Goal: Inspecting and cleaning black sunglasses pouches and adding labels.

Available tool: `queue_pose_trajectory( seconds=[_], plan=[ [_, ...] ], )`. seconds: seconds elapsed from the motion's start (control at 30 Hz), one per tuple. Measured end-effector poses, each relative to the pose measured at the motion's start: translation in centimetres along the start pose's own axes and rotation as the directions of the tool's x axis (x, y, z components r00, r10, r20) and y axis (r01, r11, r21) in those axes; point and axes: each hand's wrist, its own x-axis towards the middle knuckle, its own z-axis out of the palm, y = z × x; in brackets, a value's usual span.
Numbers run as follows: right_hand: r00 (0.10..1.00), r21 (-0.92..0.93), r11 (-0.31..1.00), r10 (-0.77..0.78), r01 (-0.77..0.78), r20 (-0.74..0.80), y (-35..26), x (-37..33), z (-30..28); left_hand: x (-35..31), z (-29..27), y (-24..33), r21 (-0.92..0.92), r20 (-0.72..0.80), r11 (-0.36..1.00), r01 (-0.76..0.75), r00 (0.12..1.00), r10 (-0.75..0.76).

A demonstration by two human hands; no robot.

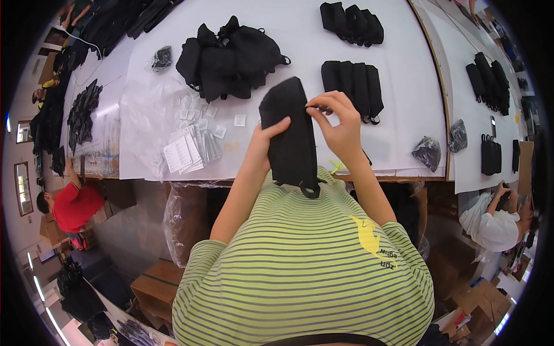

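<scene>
In front of my chest I hold up a long black fabric pouch (291, 135), tilted, with a small loop at its lower end. My left hand (266, 138) is closed around its left side, thumb lying across the front. At the pouch's upper right edge my right hand (343, 124) pinches with thumb and fingertips. Something small and dark shows between those fingers, too little of it visible to name. Just beyond my right hand lies a row of black pouches (352, 83). A heap of similar black pouches (228, 57) rests past my left hand.
White printed cards (190, 150) and small packets (239, 120) lie on the white table (300, 46) at left, beside clear plastic (138, 127). More pouches (353, 24) sit at the back. A bagged black bundle (427, 153) lies right. People work at both sides.
</scene>
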Motion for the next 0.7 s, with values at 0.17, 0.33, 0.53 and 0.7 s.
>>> queue_pose_trajectory(
  seconds=[0.17,0.33,0.53,0.7],
  plan=[
    [0.944,0.047,0.999,-0.041,0.027,0.327,-2.7,-1.1,-0.5,2.0,-2.8,3.0,-0.325,0.097,0.931,0.163,0.986,-0.139],
    [0.888,0.094,0.996,-0.055,0.013,0.456,-4.0,-1.2,-0.7,2.0,-3.3,3.7,-0.339,0.124,0.929,0.147,0.986,-0.11],
    [0.862,0.134,0.991,-0.073,0.006,0.501,-3.6,-1.6,-0.9,1.9,-3.5,2.9,-0.372,0.094,0.92,0.125,0.991,-0.096],
    [0.897,0.082,0.997,-0.024,-0.014,0.441,-4.1,-1.7,-0.3,1.5,-3.1,2.5,-0.25,0.093,0.967,0.056,0.995,-0.033]
  ],
)
